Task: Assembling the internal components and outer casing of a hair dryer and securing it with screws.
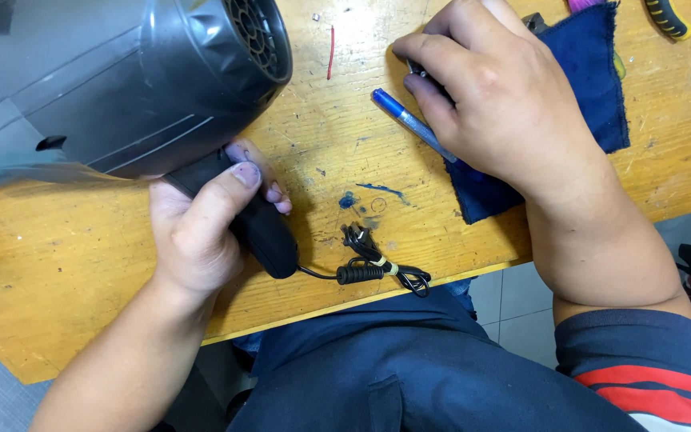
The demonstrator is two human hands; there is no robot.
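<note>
hair dryer (121, 80) dark grey | pen (401, 116) blue | cloth (593, 72) navy | table (65, 256) yellow wood

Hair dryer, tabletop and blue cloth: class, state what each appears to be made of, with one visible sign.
Hair dryer: likely moulded plastic, dark grey, soft sheen, ribbed grille. Tabletop: wood, visible grain, scratched and stained. Blue cloth: woven fabric, frayed edges.

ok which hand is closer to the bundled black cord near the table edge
Left. The left hand grips the hair dryer by its handle, whose end sits just beside the bundled cord. The right hand rests farther up, on the blue cloth.
</note>
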